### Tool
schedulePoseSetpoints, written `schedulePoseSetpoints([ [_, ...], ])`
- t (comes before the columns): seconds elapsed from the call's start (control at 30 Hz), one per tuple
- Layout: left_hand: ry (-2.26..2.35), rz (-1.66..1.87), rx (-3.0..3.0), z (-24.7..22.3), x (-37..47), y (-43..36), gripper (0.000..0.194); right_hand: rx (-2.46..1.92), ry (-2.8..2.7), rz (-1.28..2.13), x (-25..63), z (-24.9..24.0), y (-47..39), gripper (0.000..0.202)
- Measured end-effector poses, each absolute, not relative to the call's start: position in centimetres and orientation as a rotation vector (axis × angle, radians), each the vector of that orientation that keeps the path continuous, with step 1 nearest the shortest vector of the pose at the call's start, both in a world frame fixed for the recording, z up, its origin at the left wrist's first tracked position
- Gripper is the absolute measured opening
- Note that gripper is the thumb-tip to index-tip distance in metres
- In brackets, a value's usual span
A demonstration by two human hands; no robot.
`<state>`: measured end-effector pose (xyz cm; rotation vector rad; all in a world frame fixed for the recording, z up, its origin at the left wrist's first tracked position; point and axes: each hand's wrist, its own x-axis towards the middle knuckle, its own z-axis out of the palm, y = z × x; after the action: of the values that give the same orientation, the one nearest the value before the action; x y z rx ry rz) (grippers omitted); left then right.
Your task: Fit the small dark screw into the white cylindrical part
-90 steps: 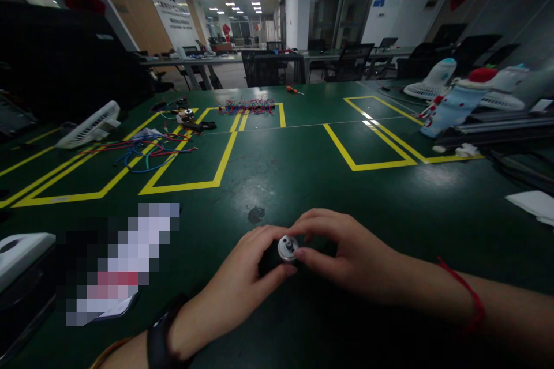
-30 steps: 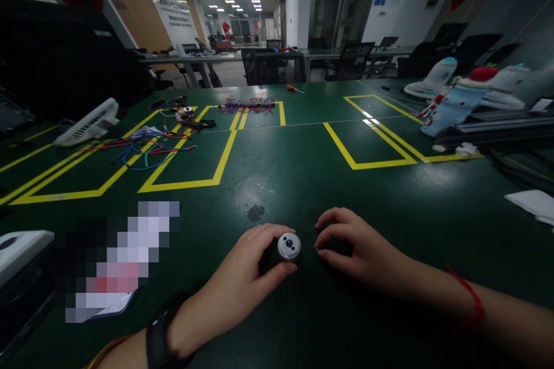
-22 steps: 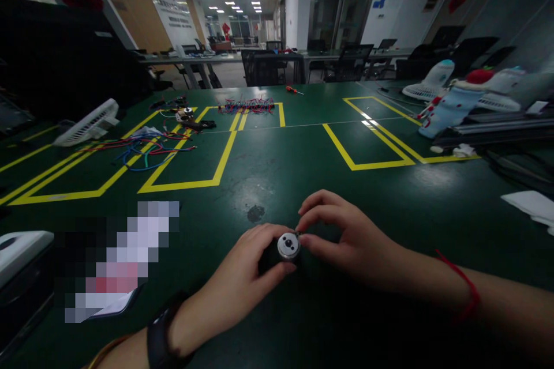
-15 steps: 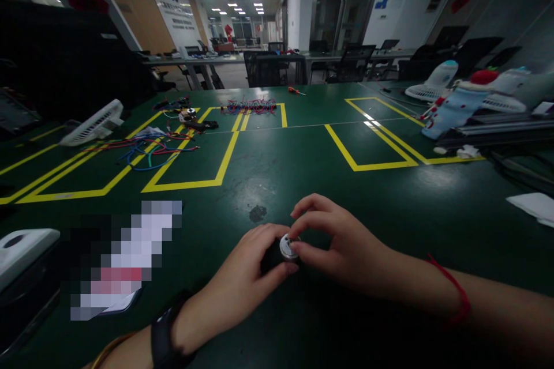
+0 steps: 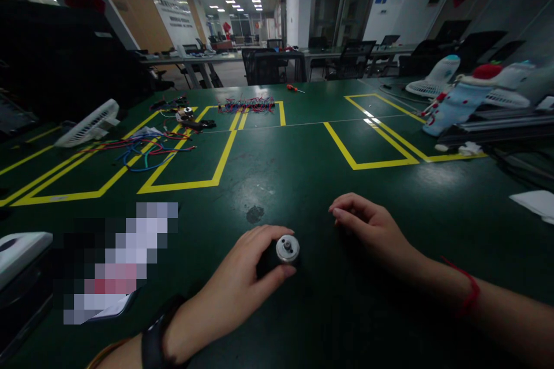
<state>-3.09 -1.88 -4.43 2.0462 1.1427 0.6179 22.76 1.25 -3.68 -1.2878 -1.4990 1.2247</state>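
Observation:
My left hand (image 5: pixel 242 268) is wrapped round a small motor (image 5: pixel 288 249), thumb on the near side and fingers on the far side. The motor's silvery round end faces up, showing a short central shaft and dark holes beside it. It stands about upright on the green table (image 5: pixel 298 173). To the right, apart from the motor, is my right hand (image 5: pixel 376 225). Its thumb and fingertips are pressed together in a pinch; whether something tiny sits between them is hidden.
A blurred-out flat thing (image 5: pixel 130 259) lies to the left, near a white and black device (image 5: pixel 26 248). Further back are loose wires (image 5: pixel 151 150), a white fan (image 5: pixel 89 124), a wire bundle (image 5: pixel 249 105) and an orange screwdriver (image 5: pixel 294 88). A blue snowman-like figure (image 5: pixel 450 106) stands right.
My right hand has drawn away from the motor's top, moving right, with its fingers closed together. My left hand keeps its hold on the motor. The view has shifted slightly.

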Motion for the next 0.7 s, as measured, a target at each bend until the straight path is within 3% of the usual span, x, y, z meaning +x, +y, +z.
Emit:
schedulePoseSetpoints([
  [0.23, 1.133, 0.626, 2.044, -4.59, -3.14, -1.84, 0.041, -1.283, -1.117, 1.416, 23.28, -4.14, 1.49, 0.020],
  [0.7, 1.118, 0.641, 2.047, -4.13, -2.97, -1.83, 0.039, -1.268, -1.191, 1.433, 23.20, -3.92, 1.10, 0.019],
])
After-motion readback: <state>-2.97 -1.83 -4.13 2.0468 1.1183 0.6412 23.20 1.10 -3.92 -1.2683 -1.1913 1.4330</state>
